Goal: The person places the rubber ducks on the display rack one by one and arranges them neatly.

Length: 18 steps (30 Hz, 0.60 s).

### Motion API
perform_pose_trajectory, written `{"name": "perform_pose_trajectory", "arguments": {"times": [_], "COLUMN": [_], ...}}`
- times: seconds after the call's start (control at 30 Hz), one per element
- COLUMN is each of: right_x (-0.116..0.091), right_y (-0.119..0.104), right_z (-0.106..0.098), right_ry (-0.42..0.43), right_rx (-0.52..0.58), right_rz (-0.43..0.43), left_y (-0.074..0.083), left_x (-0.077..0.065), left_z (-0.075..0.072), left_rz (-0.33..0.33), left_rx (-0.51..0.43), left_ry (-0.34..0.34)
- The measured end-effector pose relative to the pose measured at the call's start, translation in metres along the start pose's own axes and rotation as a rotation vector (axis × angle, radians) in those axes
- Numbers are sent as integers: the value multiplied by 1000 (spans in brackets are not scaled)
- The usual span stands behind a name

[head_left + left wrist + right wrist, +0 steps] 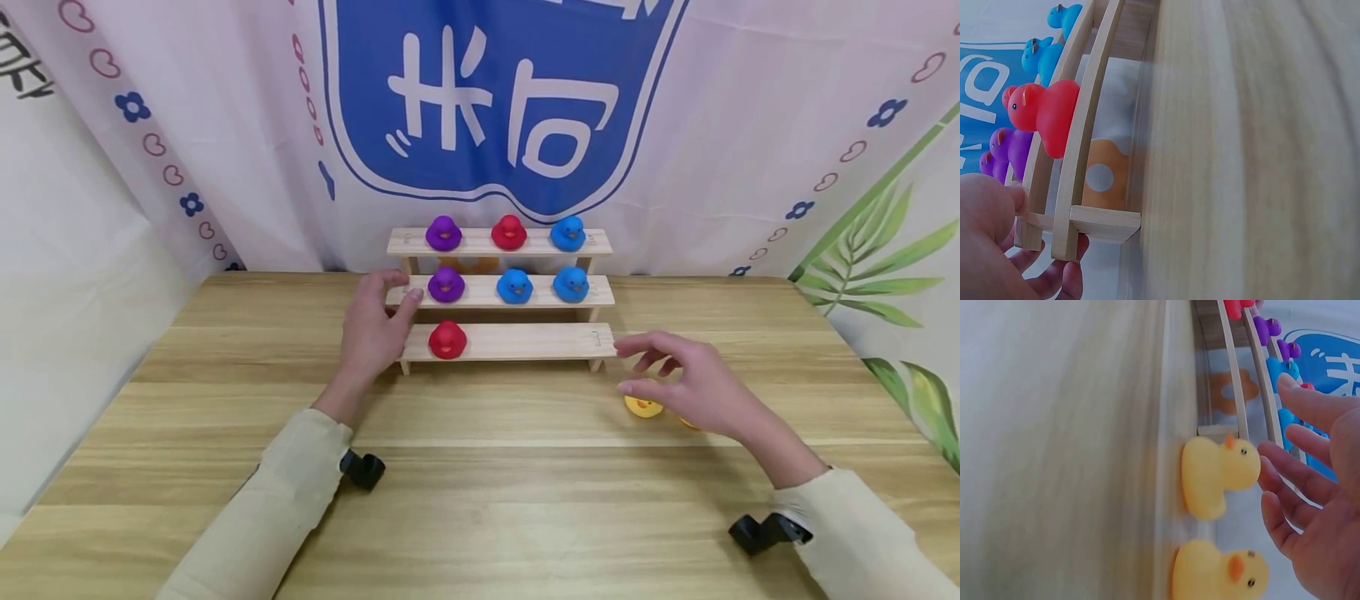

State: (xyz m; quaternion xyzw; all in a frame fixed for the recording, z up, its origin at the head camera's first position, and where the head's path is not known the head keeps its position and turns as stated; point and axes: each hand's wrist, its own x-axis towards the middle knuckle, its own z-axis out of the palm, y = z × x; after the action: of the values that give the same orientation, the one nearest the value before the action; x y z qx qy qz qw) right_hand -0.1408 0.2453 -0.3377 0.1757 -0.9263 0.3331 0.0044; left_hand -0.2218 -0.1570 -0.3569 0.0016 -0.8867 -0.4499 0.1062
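Note:
A three-tier wooden rack (525,342) carries small rubber ducks. At its left end my left hand (378,321) grips the rack's side, thumb by the middle shelf; in the left wrist view its fingers (1054,275) curl about the shelf ends. My right hand (697,379) hovers by the right end of the bottom shelf, fingers loosely bent around nothing. Below it, a yellow duck (643,407) and another yellow duck (1219,575) sit on the table, the second mostly hidden in the head view. A red duck (447,340) stands at the left of the bottom shelf.
The middle shelf has a purple duck (446,285), a blue duck (515,287) and another blue duck (571,285). Above are a purple duck (444,234), a red duck (509,232) and a blue duck (567,234). A printed curtain (255,108) hangs behind the wooden table (480,500).

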Motion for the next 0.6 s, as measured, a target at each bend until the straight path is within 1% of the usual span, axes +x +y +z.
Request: {"name": "perform_pose_trajectory", "arguments": {"times": [0.1,0.3,0.47,0.6], "right_x": [-4,-8,-9,-10], "right_y": [5,13,17,19], "right_z": [-1,-2,-2,-3], "right_ry": [-17,-64,-91,-104], "right_rx": [-6,-61,-77,-97], "right_rz": [-4,0,38,45], "left_y": [-1,-2,-1,-1], "left_x": [0,1,1,0], "left_z": [0,1,1,0], "left_rz": [3,-2,2,6], "left_rx": [-2,-8,-4,-4], "left_ry": [0,5,5,5]}}
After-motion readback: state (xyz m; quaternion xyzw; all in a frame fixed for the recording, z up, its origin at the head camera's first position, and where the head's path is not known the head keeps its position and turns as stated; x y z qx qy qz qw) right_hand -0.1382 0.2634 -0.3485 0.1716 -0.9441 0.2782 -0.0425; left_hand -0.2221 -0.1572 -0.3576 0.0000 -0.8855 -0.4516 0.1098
